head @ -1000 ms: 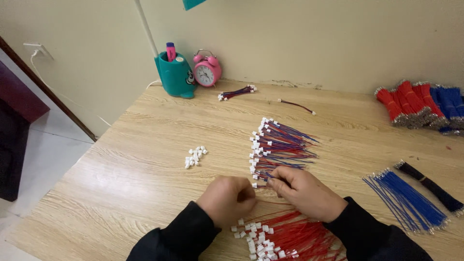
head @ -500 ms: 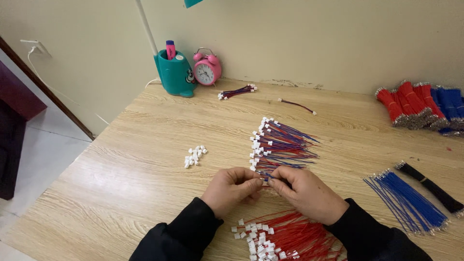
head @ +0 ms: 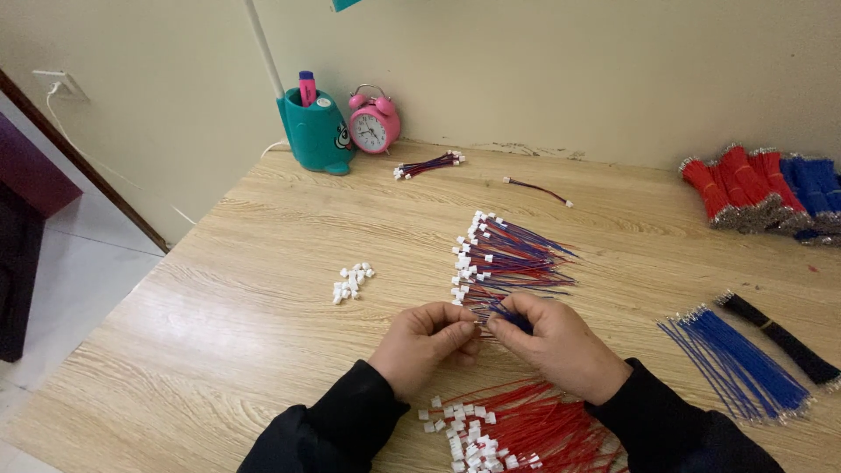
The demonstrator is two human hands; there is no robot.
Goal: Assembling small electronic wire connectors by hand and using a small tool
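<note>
Both hands, left hand (head: 427, 340) and right hand (head: 550, 337), are pinched on one blue wire (head: 505, 315) below the finished wire fan (head: 504, 258), best kept steadily aligned.

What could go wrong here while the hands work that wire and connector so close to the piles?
The left hand and right hand pinch a wire right at the near end of the finished wire row; a slip could scatter it. The sleeves rest by the red wire pile and might drag it. The small white connectors lie loose and could roll away.
</note>
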